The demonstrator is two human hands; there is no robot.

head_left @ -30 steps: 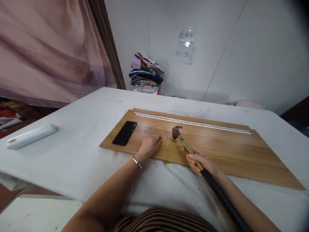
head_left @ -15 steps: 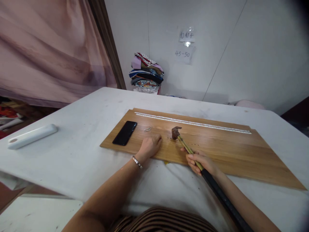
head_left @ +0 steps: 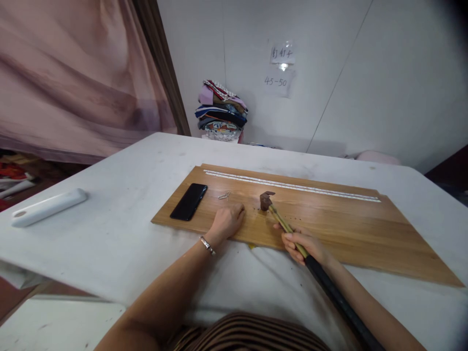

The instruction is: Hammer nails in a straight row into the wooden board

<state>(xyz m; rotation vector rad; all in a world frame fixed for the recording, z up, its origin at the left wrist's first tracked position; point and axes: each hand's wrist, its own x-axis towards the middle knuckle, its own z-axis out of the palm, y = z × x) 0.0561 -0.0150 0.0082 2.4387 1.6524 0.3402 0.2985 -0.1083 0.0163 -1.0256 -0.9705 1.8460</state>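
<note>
Right hand [head_left: 302, 243] is clamping round the hammer [head_left: 321, 279], whose black grip is running out toward 5 o'clock and getting cut off at the bottom edge; rusty hammer head [head_left: 266, 201] is sitting over the wooden board [head_left: 365, 234] at the right hand's 10-11 o'clock, contact with the wood being hard to confirm. Left hand [head_left: 228, 220] is staying apart from the right, at its 9-10 o'clock, curling loosely on the board; its palm side is facing away, so cannot tell if it is pinching anything. Nails [head_left: 224, 195] are lying in a blurry little heap at the left hand's 12 o'clock, phone [head_left: 189, 201] at its 10. Dark specks [head_left: 300, 219] are dotting the wood near the hammer head, the head possibly covering more. Measuring strips [head_left: 292, 185] are lining the board's 12 o'clock side, markings being too small to read. On the wall at 1 o'clock, upper paper [head_left: 282, 53] is showing handwritten characters, apparently "钉钉子", and lower paper [head_left: 277, 83] is reading "45-50", glare whitening its top
</note>
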